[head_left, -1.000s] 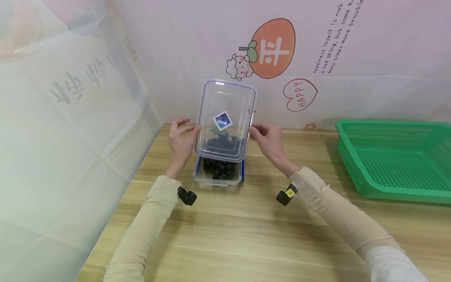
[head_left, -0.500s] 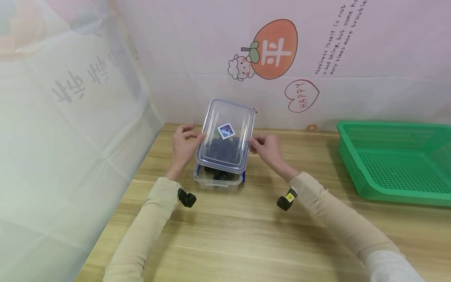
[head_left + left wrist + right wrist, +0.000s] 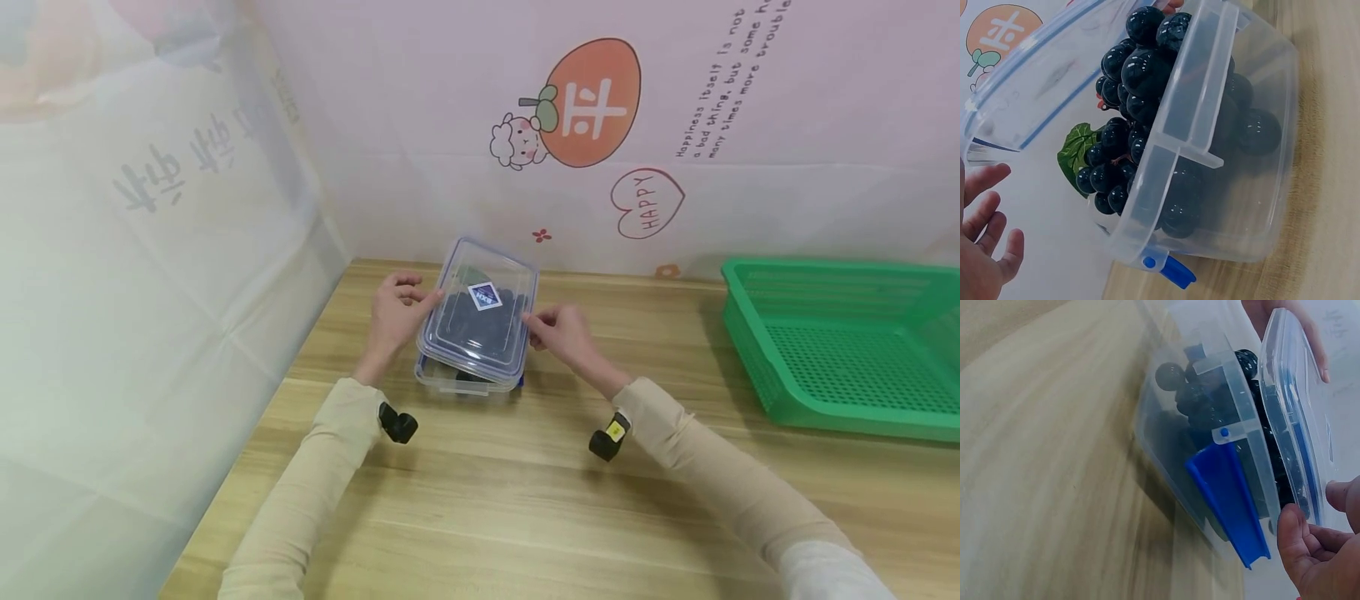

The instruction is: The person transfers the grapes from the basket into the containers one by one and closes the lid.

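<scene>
A clear lid (image 3: 517, 279) with a blue seal and a diamond label stands tilted over a clear food container (image 3: 472, 385), its near end low by the rim and its far end raised. Inside the container lies a bunch of dark, glossy grapes (image 3: 1147, 72) with a green leaf (image 3: 1077, 153). At the lid's left edge my left hand (image 3: 395, 312) holds it by the thumb; the other fingers are spread below, and the exact grip is partly hidden. My right hand (image 3: 566, 337) pinches the right edge between thumb and finger. A blue side latch (image 3: 1229, 500) hangs open.
To the right, a green plastic basket (image 3: 780, 392) stands on the wooden table (image 3: 480, 500). A printed cloth (image 3: 420, 200) rises behind the container, and a pale cloth (image 3: 187, 333) hangs along the left side.
Both hands have brought the lid down and towards me, tilting it flatter over the container. It now covers more of the grapes in the head view.
</scene>
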A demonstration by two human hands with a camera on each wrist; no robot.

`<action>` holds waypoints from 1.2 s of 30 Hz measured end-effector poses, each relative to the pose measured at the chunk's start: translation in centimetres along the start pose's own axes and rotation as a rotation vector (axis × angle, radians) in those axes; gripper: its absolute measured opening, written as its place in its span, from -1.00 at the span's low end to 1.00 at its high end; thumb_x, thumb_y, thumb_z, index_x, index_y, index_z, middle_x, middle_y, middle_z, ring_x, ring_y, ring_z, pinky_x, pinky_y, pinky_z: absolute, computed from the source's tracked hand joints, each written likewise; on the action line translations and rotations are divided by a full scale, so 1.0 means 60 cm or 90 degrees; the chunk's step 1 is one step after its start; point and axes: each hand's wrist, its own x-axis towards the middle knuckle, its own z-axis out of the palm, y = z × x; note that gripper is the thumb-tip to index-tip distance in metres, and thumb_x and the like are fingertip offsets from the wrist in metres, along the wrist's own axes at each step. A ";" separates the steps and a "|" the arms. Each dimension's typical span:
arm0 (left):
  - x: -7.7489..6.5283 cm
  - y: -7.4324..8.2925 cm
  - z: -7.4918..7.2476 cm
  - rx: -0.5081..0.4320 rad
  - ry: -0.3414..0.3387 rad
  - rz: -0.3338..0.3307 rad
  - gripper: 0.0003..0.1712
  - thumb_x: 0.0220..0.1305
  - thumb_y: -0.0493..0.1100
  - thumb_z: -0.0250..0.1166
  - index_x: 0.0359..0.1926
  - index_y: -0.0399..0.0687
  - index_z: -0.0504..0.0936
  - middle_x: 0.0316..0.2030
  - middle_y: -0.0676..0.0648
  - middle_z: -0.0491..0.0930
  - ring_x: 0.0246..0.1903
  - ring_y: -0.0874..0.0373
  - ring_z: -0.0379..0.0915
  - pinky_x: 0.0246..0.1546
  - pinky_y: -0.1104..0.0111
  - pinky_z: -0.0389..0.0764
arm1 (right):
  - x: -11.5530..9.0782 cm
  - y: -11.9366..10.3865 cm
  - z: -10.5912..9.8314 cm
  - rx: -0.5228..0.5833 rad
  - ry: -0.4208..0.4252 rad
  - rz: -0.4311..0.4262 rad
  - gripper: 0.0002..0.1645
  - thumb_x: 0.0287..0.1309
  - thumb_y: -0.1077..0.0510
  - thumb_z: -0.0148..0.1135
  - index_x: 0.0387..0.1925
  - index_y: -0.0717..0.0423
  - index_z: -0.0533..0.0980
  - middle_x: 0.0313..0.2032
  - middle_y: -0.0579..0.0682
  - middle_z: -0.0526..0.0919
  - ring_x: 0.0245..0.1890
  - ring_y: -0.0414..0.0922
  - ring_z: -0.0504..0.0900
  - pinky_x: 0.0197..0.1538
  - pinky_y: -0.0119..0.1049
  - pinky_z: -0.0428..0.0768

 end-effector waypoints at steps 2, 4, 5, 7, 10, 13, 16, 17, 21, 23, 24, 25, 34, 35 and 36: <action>-0.001 -0.004 -0.002 0.005 0.004 -0.007 -0.59 0.10 -0.06 0.36 -0.43 -0.45 0.63 0.04 -0.23 0.50 0.03 -0.12 0.43 0.04 0.09 0.56 | 0.000 0.000 0.004 -0.005 -0.010 0.012 -0.60 0.30 0.06 0.11 -0.21 0.39 0.59 -0.35 0.29 0.66 -0.43 -0.02 0.63 -0.16 0.00 0.67; -0.001 -0.007 -0.003 0.016 0.007 -0.016 -0.58 0.10 -0.06 0.36 -0.43 -0.46 0.64 0.02 -0.23 0.51 0.04 -0.11 0.43 0.06 0.10 0.54 | 0.000 -0.001 0.008 -0.003 -0.017 0.022 -0.58 0.30 0.04 0.10 -0.20 0.39 0.58 -0.34 0.28 0.66 -0.39 0.03 0.64 -0.15 -0.01 0.67; -0.002 -0.007 -0.003 0.022 0.009 -0.019 -0.58 0.10 -0.06 0.36 -0.43 -0.46 0.64 0.01 -0.23 0.52 0.05 -0.12 0.42 0.08 0.10 0.52 | 0.000 -0.001 0.009 -0.002 -0.019 0.022 -0.56 0.30 0.03 0.10 -0.19 0.40 0.58 -0.34 0.28 0.66 -0.38 0.05 0.65 -0.15 -0.02 0.68; -0.002 -0.005 -0.002 0.032 0.009 -0.022 -0.58 0.09 -0.06 0.36 -0.43 -0.45 0.65 -0.02 -0.23 0.54 0.06 -0.12 0.40 0.11 0.09 0.48 | -0.001 0.000 0.009 -0.001 -0.015 0.025 -0.55 0.30 0.02 0.10 -0.20 0.41 0.58 -0.34 0.29 0.66 -0.36 0.08 0.65 -0.17 -0.05 0.68; -0.005 0.002 0.002 0.038 -0.005 -0.021 -0.58 0.09 -0.05 0.36 -0.44 -0.44 0.66 -0.03 -0.24 0.55 0.07 -0.13 0.38 0.15 0.07 0.42 | -0.002 0.004 0.007 -0.002 -0.003 0.033 -0.54 0.30 0.03 0.09 -0.23 0.44 0.57 -0.37 0.28 0.66 -0.40 0.05 0.65 -0.19 -0.06 0.69; -0.006 0.005 0.006 0.035 -0.011 -0.027 -0.57 0.08 -0.04 0.37 -0.44 -0.45 0.65 -0.04 -0.25 0.56 0.06 -0.14 0.40 0.14 0.07 0.43 | -0.002 0.005 0.006 -0.009 -0.007 0.044 -0.55 0.32 0.05 0.07 -0.21 0.45 0.56 -0.38 0.25 0.66 -0.41 0.01 0.65 -0.19 -0.05 0.69; -0.005 -0.001 0.008 0.037 0.001 -0.033 -0.59 0.08 -0.07 0.37 -0.45 -0.47 0.65 -0.05 -0.27 0.57 0.04 -0.15 0.43 0.12 0.08 0.45 | 0.001 0.007 0.008 -0.016 -0.025 0.053 -0.54 0.32 0.04 0.06 -0.18 0.43 0.56 -0.35 0.24 0.67 -0.38 0.01 0.66 -0.18 -0.08 0.69; -0.005 -0.004 0.007 0.031 0.003 -0.037 -0.59 0.07 -0.09 0.38 -0.46 -0.48 0.64 -0.05 -0.29 0.58 0.04 -0.16 0.44 0.11 0.08 0.47 | 0.002 0.006 0.009 -0.021 -0.028 0.055 -0.54 0.32 0.03 0.06 -0.17 0.42 0.56 -0.35 0.23 0.67 -0.37 0.01 0.66 -0.18 -0.09 0.69; -0.004 -0.019 0.002 0.027 -0.021 -0.083 -0.60 0.07 -0.07 0.37 -0.43 -0.44 0.65 -0.04 -0.29 0.62 0.04 -0.15 0.51 0.07 0.13 0.54 | 0.007 0.003 0.012 -0.034 -0.029 0.059 -0.54 0.31 0.01 0.07 -0.19 0.41 0.56 -0.39 0.19 0.66 -0.39 -0.01 0.65 -0.19 -0.10 0.69; -0.004 -0.027 -0.001 0.020 -0.057 -0.122 -0.59 0.09 -0.04 0.36 -0.40 -0.42 0.65 -0.04 -0.28 0.63 -0.02 -0.11 0.55 -0.02 0.16 0.60 | 0.008 0.001 0.012 -0.051 -0.021 0.056 -0.55 0.30 0.01 0.07 -0.23 0.40 0.57 -0.42 0.16 0.65 -0.43 -0.04 0.64 -0.22 -0.11 0.69; -0.003 -0.032 -0.002 0.018 -0.076 -0.145 -0.58 0.11 -0.02 0.35 -0.36 -0.39 0.65 -0.05 -0.28 0.64 -0.07 -0.08 0.58 -0.06 0.20 0.62 | 0.010 0.000 0.012 -0.066 -0.017 0.051 -0.55 0.30 0.00 0.08 -0.25 0.39 0.58 -0.44 0.14 0.65 -0.46 -0.07 0.63 -0.27 -0.15 0.69; -0.003 -0.036 -0.003 0.016 -0.091 -0.164 -0.58 0.12 -0.01 0.34 -0.32 -0.38 0.65 -0.07 -0.28 0.64 -0.14 -0.04 0.61 -0.12 0.24 0.64 | 0.010 -0.002 0.013 -0.084 -0.013 0.048 -0.55 0.30 -0.01 0.08 -0.28 0.36 0.59 -0.46 0.12 0.65 -0.49 -0.09 0.61 -0.32 -0.20 0.67; 0.003 -0.054 -0.009 -0.043 -0.124 -0.203 -0.61 0.18 -0.18 0.29 -0.04 -0.38 0.60 -0.04 -0.35 0.60 -0.29 0.09 0.64 -0.24 0.36 0.69 | 0.020 -0.016 0.024 -0.105 -0.050 0.045 -0.54 0.34 0.02 0.04 -0.26 0.42 0.56 -0.38 0.31 0.66 -0.44 0.04 0.65 -0.41 -0.29 0.66; 0.003 -0.054 -0.010 -0.047 -0.133 -0.203 -0.61 0.18 -0.20 0.29 -0.03 -0.39 0.59 -0.02 -0.35 0.59 -0.25 0.05 0.64 -0.20 0.33 0.68 | 0.022 -0.017 0.025 -0.095 -0.055 0.055 -0.54 0.34 0.04 0.03 -0.22 0.44 0.55 -0.36 0.32 0.66 -0.44 0.03 0.66 -0.36 -0.24 0.70; 0.004 -0.053 -0.011 -0.052 -0.142 -0.207 -0.60 0.17 -0.22 0.29 -0.01 -0.40 0.58 0.00 -0.36 0.58 -0.20 0.01 0.64 -0.15 0.30 0.68 | 0.023 -0.018 0.025 -0.085 -0.059 0.066 -0.54 0.34 0.05 0.03 -0.19 0.46 0.53 -0.32 0.34 0.65 -0.43 0.02 0.67 -0.31 -0.18 0.71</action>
